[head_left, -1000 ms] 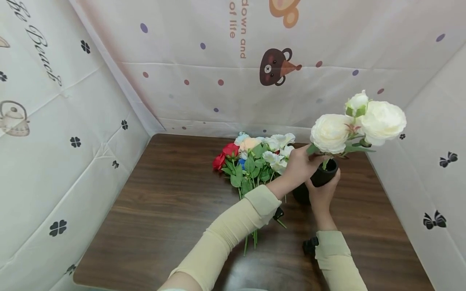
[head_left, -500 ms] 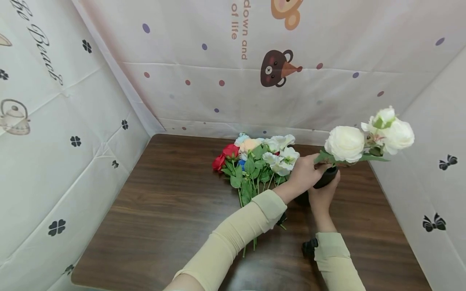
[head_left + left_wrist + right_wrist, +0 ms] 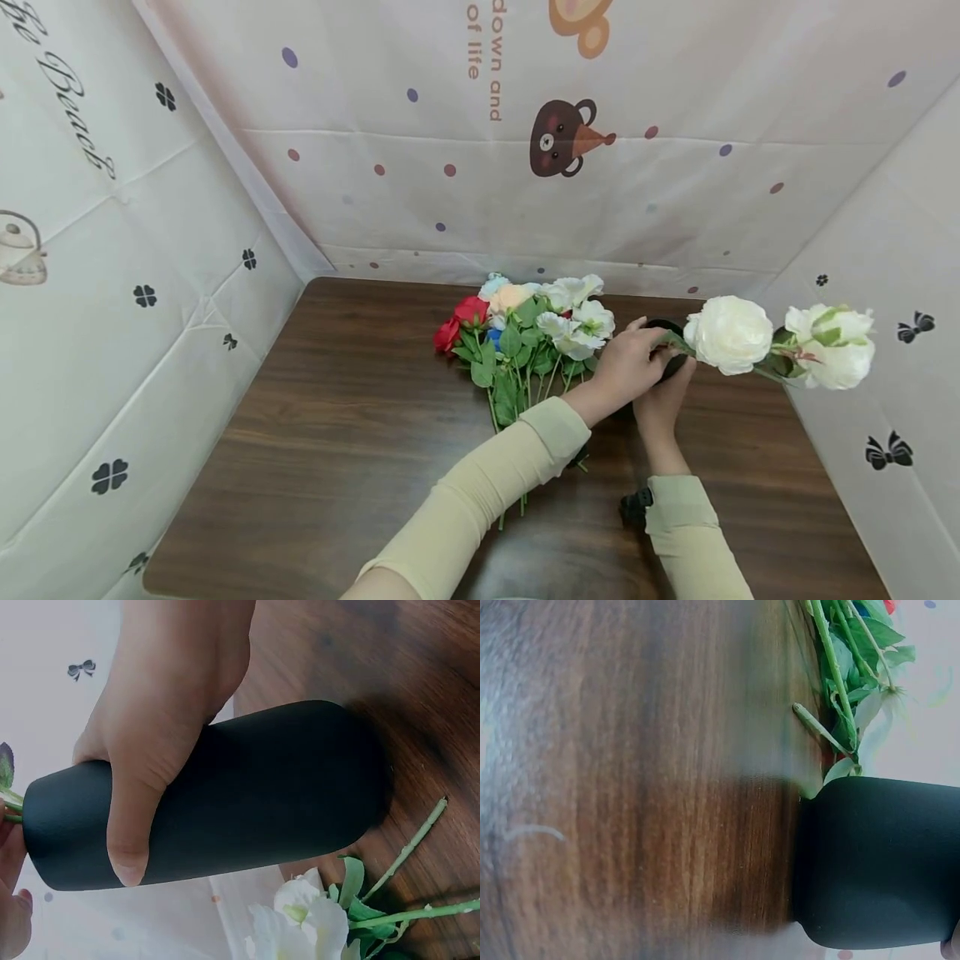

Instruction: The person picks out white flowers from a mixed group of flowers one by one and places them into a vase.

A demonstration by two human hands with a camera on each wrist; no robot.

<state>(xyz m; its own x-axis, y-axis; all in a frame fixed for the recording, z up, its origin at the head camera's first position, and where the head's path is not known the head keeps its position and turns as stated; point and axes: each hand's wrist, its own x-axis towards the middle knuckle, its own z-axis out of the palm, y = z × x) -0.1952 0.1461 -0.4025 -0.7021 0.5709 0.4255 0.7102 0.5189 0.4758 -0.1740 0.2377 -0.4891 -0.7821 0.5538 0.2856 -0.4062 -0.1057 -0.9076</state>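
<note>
A tall black vase has its base at the tabletop, as the right wrist view also shows. My right hand grips it round the upper part, its thumb lying across the side in the left wrist view. At the mouth, my left hand pinches the stem of a spray of white flowers, which leans far to the right over the rim. How far the stem reaches inside is hidden. Only a fingertip shows beside the vase in the right wrist view.
Left of the vase lies a bunch of artificial flowers: red roses, a peach bloom and white blooms, stems toward me. The brown wooden table is enclosed by printed cloth walls.
The white flowers have tipped over to the right and lower, from upright above the vase. My left hand has shifted slightly right with the stem; my right hand keeps its hold on the vase.
</note>
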